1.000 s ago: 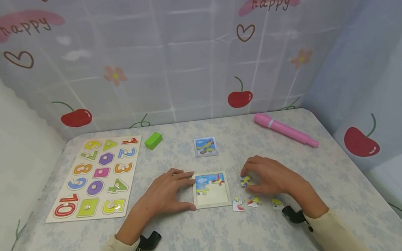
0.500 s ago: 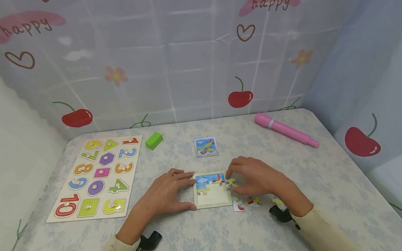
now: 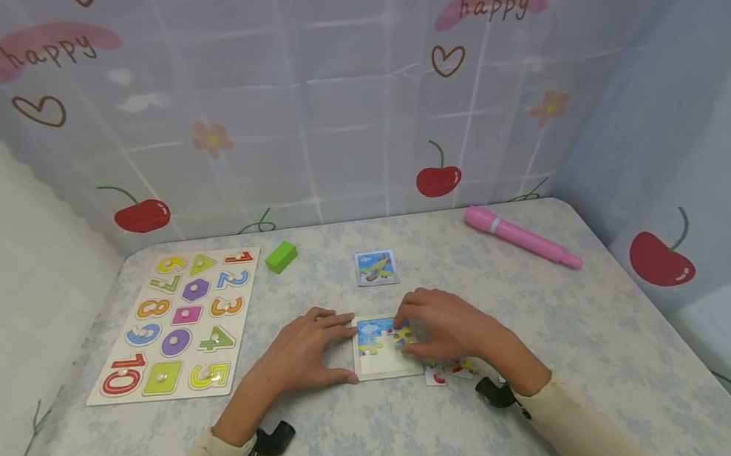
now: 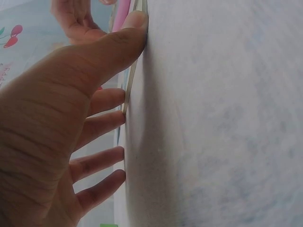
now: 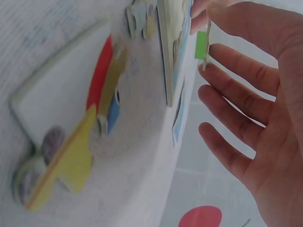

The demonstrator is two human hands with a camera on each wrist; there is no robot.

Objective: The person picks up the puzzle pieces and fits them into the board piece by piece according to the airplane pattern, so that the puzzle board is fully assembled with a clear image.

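A small square puzzle tray (image 3: 380,365) lies mid-table, its upper part filled with a sky picture and its lower part bare. My right hand (image 3: 449,323) pinches a yellow jigsaw puzzle piece (image 3: 404,336) over the tray's right side. In the right wrist view that piece (image 5: 207,47) stands edge-on between thumb and fingertips. My left hand (image 3: 308,351) rests at the tray's left edge, its fairly straight fingers and thumb touching the rim. Loose puzzle pieces (image 3: 434,375) lie by the tray's lower right corner, partly hidden under my right hand.
Behind the tray lies a small airplane picture card (image 3: 376,268). A green block (image 3: 281,257) sits farther left, beside a number-and-shape board (image 3: 197,356). At the back right is a long pink stick-shaped object (image 3: 523,238). A printed curtain (image 3: 353,110) hangs behind the table.
My right hand has moved left with the yellow puzzle piece, from beside the tray to over its right side. The left hand has stayed at the tray's left edge.
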